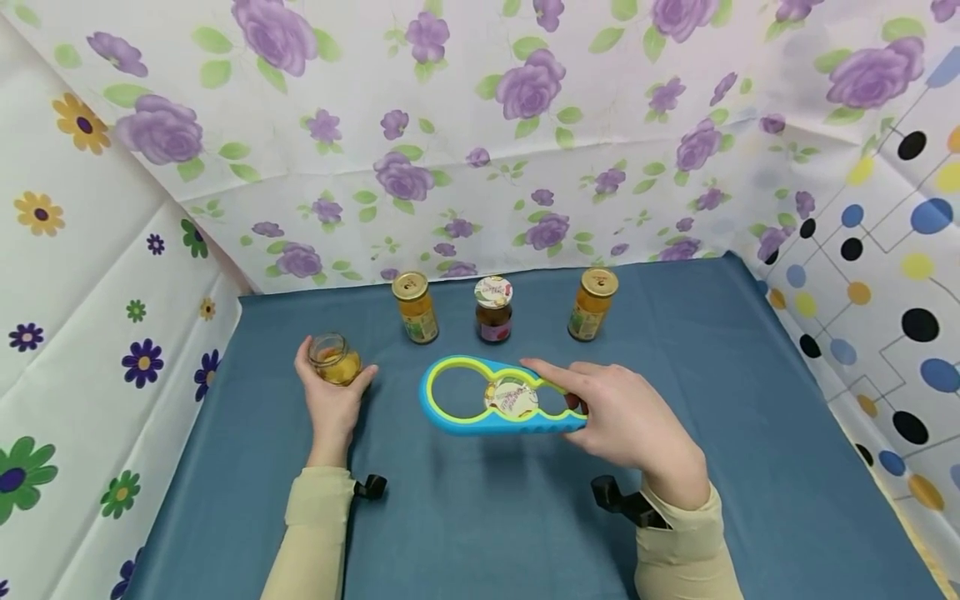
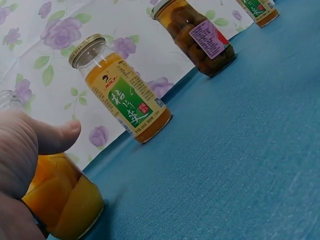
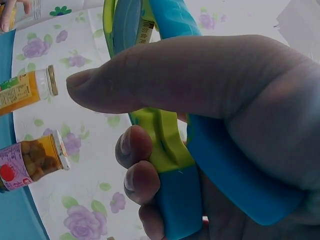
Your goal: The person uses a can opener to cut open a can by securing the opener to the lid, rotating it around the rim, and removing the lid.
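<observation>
While the right hand (image 1: 633,412) curls its fingertips firmly round one end of a blue-and-green ringed opener (image 1: 506,425), one digit stretches out straight along the tool's far edge. The left hand (image 1: 333,408) cups the near side of a lidless jar (image 1: 337,363), its thumb straight and spread wide of the fingers; how hard those fingers press the glass cannot be told.

Inside the opener's middle ring shows a white printed lid (image 1: 513,398); whether the ring grips it or it merely sits behind, the views leave unclear. The tool hangs above a blue cloth (image 1: 480,533), at the centre, with a soft shadow below. The lidless jar stands on the cloth to the left, holding pieces of yellow-orange fruit.

Farther out, three lidded jars form a loose row: a left gold-lidded jar (image 1: 416,310), a middle jar with a patterned white lid (image 1: 494,310), and a right gold-lidded jar (image 1: 592,305). Behind them rises a purple-flowered backdrop (image 1: 480,108).

The likeliest mishap is spilled fruit, since the jar has no cover and a bump from that spread thumb could tip it. A tilt of the opener might drop the lid, and a careless forward swing could strike the middle jar.
</observation>
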`<state>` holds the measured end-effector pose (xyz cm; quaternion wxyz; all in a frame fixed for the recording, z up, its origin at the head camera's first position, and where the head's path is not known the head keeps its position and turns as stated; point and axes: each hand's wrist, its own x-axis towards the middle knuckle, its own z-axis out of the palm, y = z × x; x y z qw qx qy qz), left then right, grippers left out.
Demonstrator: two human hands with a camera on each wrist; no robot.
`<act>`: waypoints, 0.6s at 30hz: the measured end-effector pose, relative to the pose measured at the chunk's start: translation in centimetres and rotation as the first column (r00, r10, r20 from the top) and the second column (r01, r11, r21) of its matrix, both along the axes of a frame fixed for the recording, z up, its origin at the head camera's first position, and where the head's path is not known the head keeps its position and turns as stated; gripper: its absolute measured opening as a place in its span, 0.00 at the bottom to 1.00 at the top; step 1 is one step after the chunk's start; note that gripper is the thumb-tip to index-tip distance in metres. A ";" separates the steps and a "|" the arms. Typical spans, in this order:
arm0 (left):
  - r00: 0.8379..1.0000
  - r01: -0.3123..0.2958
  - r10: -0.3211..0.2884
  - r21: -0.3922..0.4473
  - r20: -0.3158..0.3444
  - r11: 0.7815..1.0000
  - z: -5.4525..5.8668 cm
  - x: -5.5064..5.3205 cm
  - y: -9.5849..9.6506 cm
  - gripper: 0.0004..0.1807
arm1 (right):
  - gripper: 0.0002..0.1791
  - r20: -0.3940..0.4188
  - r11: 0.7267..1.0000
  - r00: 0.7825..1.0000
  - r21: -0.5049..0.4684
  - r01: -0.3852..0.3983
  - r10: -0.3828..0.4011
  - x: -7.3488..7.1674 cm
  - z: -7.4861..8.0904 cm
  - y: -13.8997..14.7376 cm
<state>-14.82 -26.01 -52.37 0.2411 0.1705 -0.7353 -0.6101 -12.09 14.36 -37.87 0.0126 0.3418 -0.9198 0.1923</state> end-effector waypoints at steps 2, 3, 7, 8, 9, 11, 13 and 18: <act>1.000 0.005 -0.005 0.002 -0.006 1.000 0.0 0.1 0.0 0.58 | 0.53 -0.002 1.000 1.000 -0.002 0.003 -0.003 0.0 0.0 0.0; 1.000 0.005 -0.005 -0.003 -0.001 1.000 0.0 0.2 0.0 0.57 | 0.53 -0.003 1.000 1.000 -0.001 0.004 -0.004 0.0 -0.1 0.1; 1.000 -0.003 0.004 -0.034 0.009 0.999 -0.1 0.1 0.0 0.51 | 0.53 -0.006 1.000 1.000 -0.002 0.003 -0.003 -0.1 -0.1 0.2; 1.000 -0.009 0.010 -0.047 0.010 0.999 -0.1 0.1 0.0 0.49 | 0.53 -0.005 1.000 1.000 -0.004 0.002 -0.002 -0.1 -0.2 0.2; 1.000 -0.020 0.021 -0.060 0.012 0.998 -0.2 0.1 -0.1 0.47 | 0.54 -0.005 1.000 1.000 -0.004 0.001 -0.001 -0.1 -0.2 0.3; 0.999 -0.044 0.044 -0.069 0.004 0.997 -0.2 0.0 -0.1 0.45 | 0.53 -0.005 1.000 1.000 -0.008 0.000 0.000 -0.1 -0.2 0.3; 0.997 -0.072 0.073 -0.063 0.002 0.995 -0.1 -0.1 -0.3 0.44 | 0.53 -0.007 1.000 1.000 -0.010 0.000 0.000 -0.2 -0.3 0.3; 0.991 -0.132 0.132 -0.018 0.017 0.991 0.0 0.1 -0.7 0.45 | 0.53 -0.005 1.000 1.000 -0.003 -0.004 0.004 -0.3 -0.3 0.3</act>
